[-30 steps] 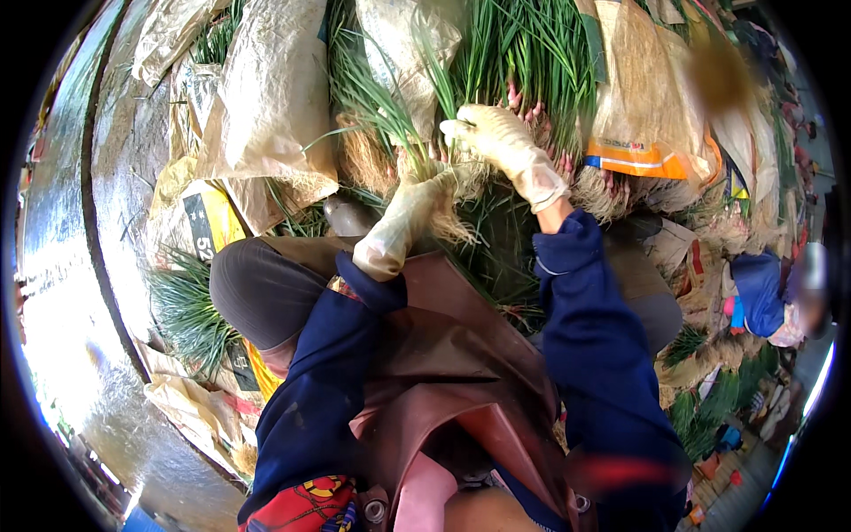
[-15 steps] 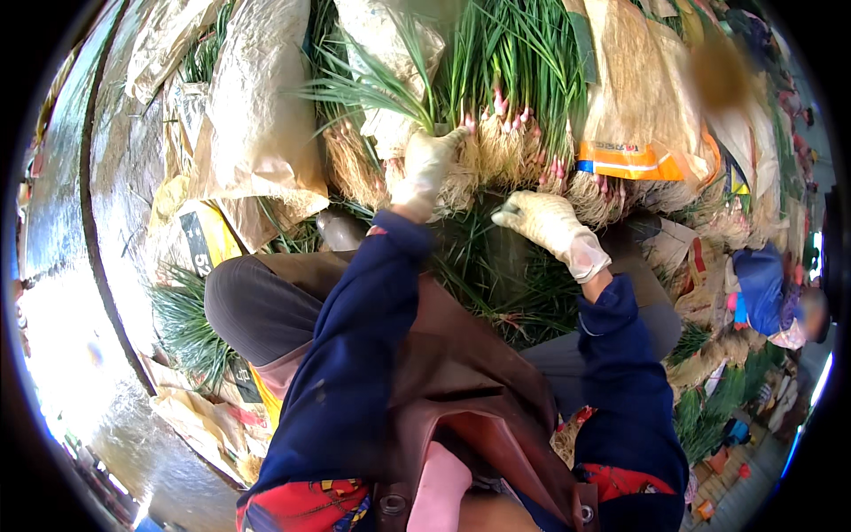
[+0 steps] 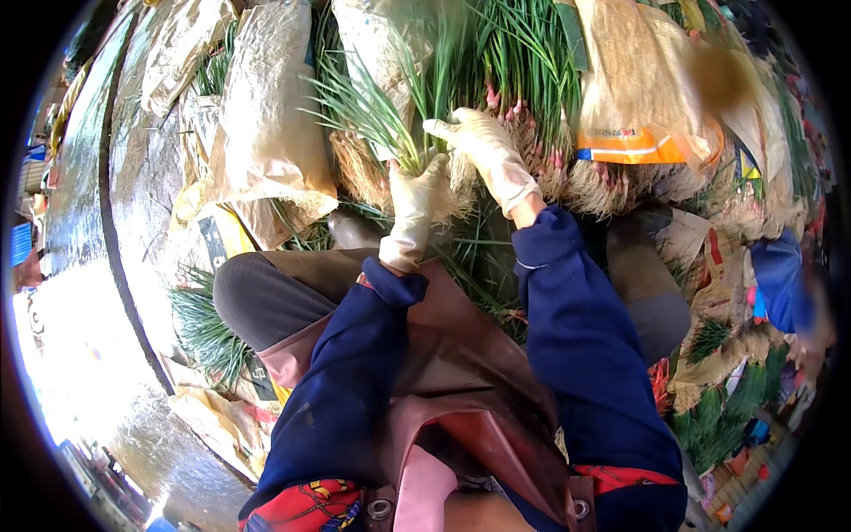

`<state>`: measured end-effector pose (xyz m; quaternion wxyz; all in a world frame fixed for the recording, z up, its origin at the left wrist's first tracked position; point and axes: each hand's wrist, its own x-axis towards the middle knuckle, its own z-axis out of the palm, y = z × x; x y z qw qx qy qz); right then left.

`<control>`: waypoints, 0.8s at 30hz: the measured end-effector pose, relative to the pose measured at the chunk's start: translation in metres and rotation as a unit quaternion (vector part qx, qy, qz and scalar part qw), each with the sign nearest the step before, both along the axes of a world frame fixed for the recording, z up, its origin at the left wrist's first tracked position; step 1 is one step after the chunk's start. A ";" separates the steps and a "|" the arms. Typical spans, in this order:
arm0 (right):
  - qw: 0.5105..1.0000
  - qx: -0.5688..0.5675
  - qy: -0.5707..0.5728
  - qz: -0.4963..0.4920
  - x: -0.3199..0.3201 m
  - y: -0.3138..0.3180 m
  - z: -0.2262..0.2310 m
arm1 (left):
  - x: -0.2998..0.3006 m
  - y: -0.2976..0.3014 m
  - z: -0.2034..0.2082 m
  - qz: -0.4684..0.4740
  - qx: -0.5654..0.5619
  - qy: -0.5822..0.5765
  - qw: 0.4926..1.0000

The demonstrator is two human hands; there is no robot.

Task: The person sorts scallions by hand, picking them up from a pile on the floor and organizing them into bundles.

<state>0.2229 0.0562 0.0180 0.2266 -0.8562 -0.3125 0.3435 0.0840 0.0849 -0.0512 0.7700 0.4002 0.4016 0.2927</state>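
Note:
My left hand (image 3: pixel 415 202), in a pale cream glove, is closed around a small bunch of spring onions (image 3: pixel 379 120). Their green leaves fan up and to the left; the roots are mostly hidden by the hand. My right hand (image 3: pixel 489 152), gloved alike, is just right of and above it. Its fingers are stretched left toward the leaves, with nothing visible in them; whether they touch the leaves I cannot tell. Beyond it stands a row of spring onions (image 3: pixel 523 66) with pinkish bulbs and tangled pale roots.
Woven sacks lie to both sides, a whitish one (image 3: pixel 270 115) at left and a tan one with an orange band (image 3: pixel 643 84) at right. Loose green leaves (image 3: pixel 483 266) lie between my knees. More greens (image 3: pixel 208 324) sit by my left knee, beside wet pavement (image 3: pixel 146 222).
My right hand has moved up and left to the onions, close to my left hand. My left hand has come slightly lower with its bunch.

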 end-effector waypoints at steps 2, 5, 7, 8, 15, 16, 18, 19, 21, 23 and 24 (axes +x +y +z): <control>0.999 0.048 0.003 0.017 0.001 0.000 -0.015 | -0.004 -0.006 0.001 0.019 -0.004 -0.031 0.999; 0.984 0.154 0.085 0.014 0.014 -0.019 -0.031 | -0.006 -0.009 0.018 -0.043 -0.058 -0.008 0.997; 0.991 0.129 0.036 0.001 0.016 -0.031 -0.032 | -0.007 -0.014 0.026 -0.066 -0.168 0.003 0.984; 0.993 0.116 -0.025 0.010 0.010 -0.033 -0.027 | -0.010 -0.015 0.022 -0.069 -0.236 -0.016 0.969; 0.987 0.120 -0.109 0.010 -0.019 -0.070 0.003 | -0.033 -0.033 0.031 -0.176 -0.333 -0.122 0.918; 0.983 0.151 -0.095 -0.046 -0.019 -0.076 0.003 | -0.038 -0.034 0.036 -0.185 -0.331 -0.115 0.918; 0.974 0.162 -0.115 -0.105 0.001 -0.109 -0.017 | -0.047 -0.048 0.090 -0.238 -0.252 -0.033 0.937; 0.972 0.155 -0.146 -0.100 0.019 -0.123 -0.029 | -0.054 -0.053 0.089 -0.352 0.051 0.009 0.935; 0.976 0.188 -0.107 -0.015 -0.005 -0.125 -0.010 | -0.063 -0.061 0.078 -0.296 0.229 0.080 0.924; 0.971 0.088 -0.218 0.050 -0.046 -0.103 0.041 | -0.062 -0.071 0.056 -0.095 -0.022 0.017 0.995; 0.962 0.145 -0.224 0.051 -0.055 -0.100 0.030 | -0.060 -0.070 0.046 -0.081 -0.005 0.027 0.996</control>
